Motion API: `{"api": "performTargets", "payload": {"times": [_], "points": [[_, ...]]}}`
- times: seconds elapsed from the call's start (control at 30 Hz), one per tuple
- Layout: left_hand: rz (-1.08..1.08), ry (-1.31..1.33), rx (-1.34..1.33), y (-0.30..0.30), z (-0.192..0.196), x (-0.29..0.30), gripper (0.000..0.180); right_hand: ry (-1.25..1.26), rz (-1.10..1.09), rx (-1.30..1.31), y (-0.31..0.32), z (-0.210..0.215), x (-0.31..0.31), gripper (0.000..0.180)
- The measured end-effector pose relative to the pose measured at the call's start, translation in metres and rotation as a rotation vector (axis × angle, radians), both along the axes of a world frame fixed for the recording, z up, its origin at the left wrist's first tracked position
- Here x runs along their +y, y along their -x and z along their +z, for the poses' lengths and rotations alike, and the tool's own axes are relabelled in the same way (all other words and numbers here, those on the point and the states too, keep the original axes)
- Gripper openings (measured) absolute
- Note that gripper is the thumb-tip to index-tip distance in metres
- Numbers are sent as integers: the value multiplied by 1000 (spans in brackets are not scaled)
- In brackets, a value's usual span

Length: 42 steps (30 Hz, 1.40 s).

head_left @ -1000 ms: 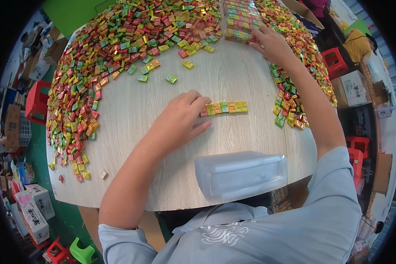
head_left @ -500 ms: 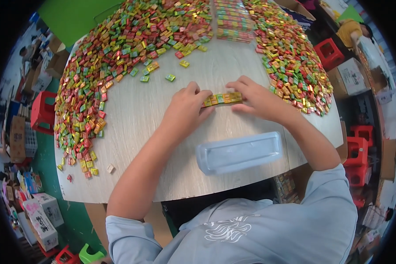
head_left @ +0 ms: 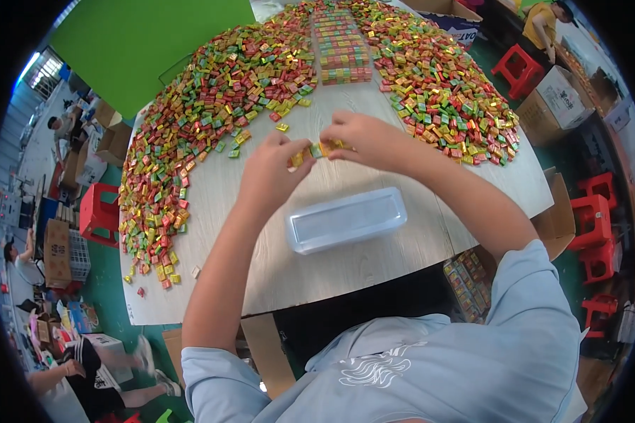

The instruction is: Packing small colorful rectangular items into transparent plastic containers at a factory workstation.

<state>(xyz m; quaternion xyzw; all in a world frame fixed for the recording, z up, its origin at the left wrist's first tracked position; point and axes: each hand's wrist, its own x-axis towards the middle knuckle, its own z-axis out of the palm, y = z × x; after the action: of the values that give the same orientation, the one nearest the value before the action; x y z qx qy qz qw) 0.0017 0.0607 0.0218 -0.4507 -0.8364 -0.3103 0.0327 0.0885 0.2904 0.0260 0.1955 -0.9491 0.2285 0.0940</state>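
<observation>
My left hand (head_left: pixel 269 173) and my right hand (head_left: pixel 367 141) meet above the middle of the table, fingers closed around a short row of small wrapped candies (head_left: pixel 316 150). Yellow, green and orange wrappers show between my fingertips; the fingers cover the rest of the row. Just nearer to me, a translucent plastic box (head_left: pixel 347 220) lies lengthwise on the pale wooden table (head_left: pixel 226 282). Beyond my hands, a single yellow candy (head_left: pixel 282 127) sits apart from the heaps.
Loose candies form a large heap on the left (head_left: pixel 219 92) and another on the right (head_left: pixel 444 106). Between them stand neat candy rows (head_left: pixel 342 53). A green panel (head_left: pixel 148 49) rises at the far left. Red stools (head_left: pixel 100 215), cartons (head_left: pixel 554 99) and several people surround the table.
My hands have come closer together around the candy row, hiding more of it, and it appears tilted. The view has shifted. A person has come into sight at the lower left.
</observation>
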Motion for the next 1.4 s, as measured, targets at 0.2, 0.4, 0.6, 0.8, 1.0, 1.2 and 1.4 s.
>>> {"api": "performTargets", "payload": {"times": [0.2, 0.4, 0.6, 0.8, 1.0, 1.2, 1.4], "points": [[51, -43, 162, -50, 86, -14, 33, 14, -54, 133, -51, 83, -19, 32], [-19, -31, 174, -109, 94, -33, 32, 72, -109, 32, -121, 94, -38, 31], [10, -26, 209, -121, 68, -35, 34, 148, -189, 16, -137, 70, -48, 32], [111, -206, 390, -144, 35, -49, 43, 122, -242, 151, -158, 56, -64, 43], [273, -304, 518, -153, 7, -53, 38, -125, -286, 202, -174, 34, -88, 55], [248, -387, 462, -152, -8, -53, 35, -126, -376, 281, -172, 8, -93, 59], [155, -438, 308, -147, -9, -49, 42, -78, -366, 299, -171, 6, -89, 57]]}}
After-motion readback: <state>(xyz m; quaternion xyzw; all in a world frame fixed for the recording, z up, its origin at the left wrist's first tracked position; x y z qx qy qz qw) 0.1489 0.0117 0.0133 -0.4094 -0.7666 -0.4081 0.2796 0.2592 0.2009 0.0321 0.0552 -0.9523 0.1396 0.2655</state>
